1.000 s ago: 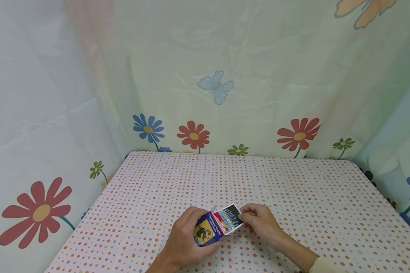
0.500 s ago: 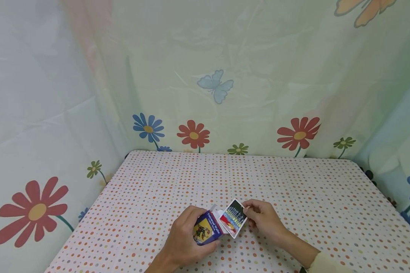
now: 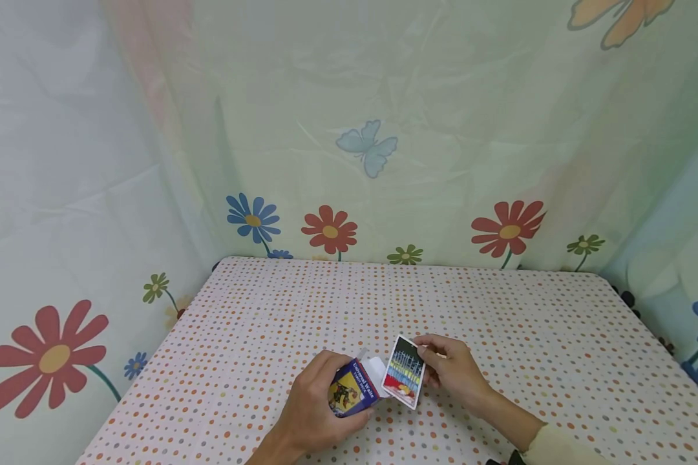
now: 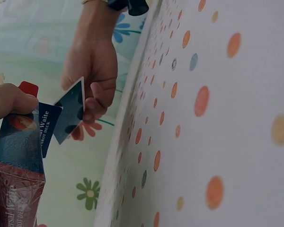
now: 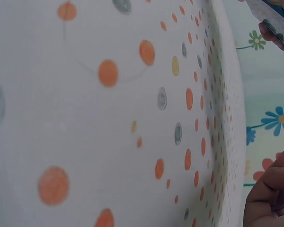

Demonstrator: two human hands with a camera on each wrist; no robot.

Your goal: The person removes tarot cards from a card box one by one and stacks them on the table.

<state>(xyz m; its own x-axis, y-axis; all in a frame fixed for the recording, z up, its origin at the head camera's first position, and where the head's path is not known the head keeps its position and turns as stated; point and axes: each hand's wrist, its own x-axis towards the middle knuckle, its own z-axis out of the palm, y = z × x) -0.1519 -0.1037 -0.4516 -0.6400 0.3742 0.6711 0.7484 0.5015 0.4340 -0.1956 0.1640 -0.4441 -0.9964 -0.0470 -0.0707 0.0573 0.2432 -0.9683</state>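
My left hand [image 3: 311,405] grips a blue tarot card box [image 3: 349,391], printed "Universal Waite", with its flap raised at the end facing right. A white piece [image 3: 375,368] shows at that end. Between thumb and fingers, my right hand [image 3: 458,376] pinches a white-edged tarot card [image 3: 404,373], picture side up, just right of the box. The left wrist view shows the card's dark side [image 4: 72,112] beside the box [image 4: 19,146], which has shiny clear film on it. In the right wrist view, part of the right hand [image 5: 270,196] appears at the lower right.
A table with a dotted cloth [image 3: 302,310] lies beneath both hands. Fabric walls printed with flowers and butterflies surround it, the back one [image 3: 442,161] rising at the table's far edge. A dark object [image 3: 514,459] shows by the right sleeve at the bottom.
The right hand has drawn the card out from the box's end, a little to the right, and turned it more upright. The left hand and box stay nearly in place.
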